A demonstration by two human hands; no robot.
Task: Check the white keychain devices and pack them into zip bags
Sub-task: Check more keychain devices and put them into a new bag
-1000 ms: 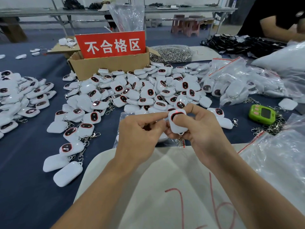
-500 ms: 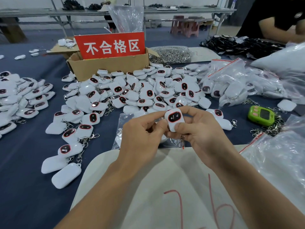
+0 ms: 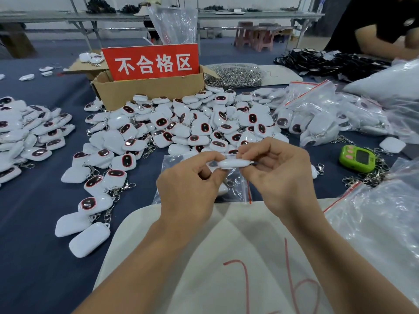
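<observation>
- White keychain device [image 3: 234, 163] is edge-on now, held in front of cardboard box [image 3: 147, 91]; 0.5 s ago its dark face pointed up.
- Both ends pinched by left hand [image 3: 188, 193] & right hand [image 3: 278, 173], fingers [image 3: 210, 156] clamped on it.
- Prob. side/back check underway; not bagged yet.
- Clear zip bag [image 3: 238, 189] flat on bench [image 3: 34, 223] just under device, seems to hold a few pcs w/ clips.
- Box interior hidden by red sign [image 3: 152, 62]; loose pile [image 3: 192, 125] against its front, filled bags [image 3: 317, 116] to its right.

white keychain device [image 3: 233, 163] turned from face-on to edge-on, dark red-rimmed face now out of sight
</observation>
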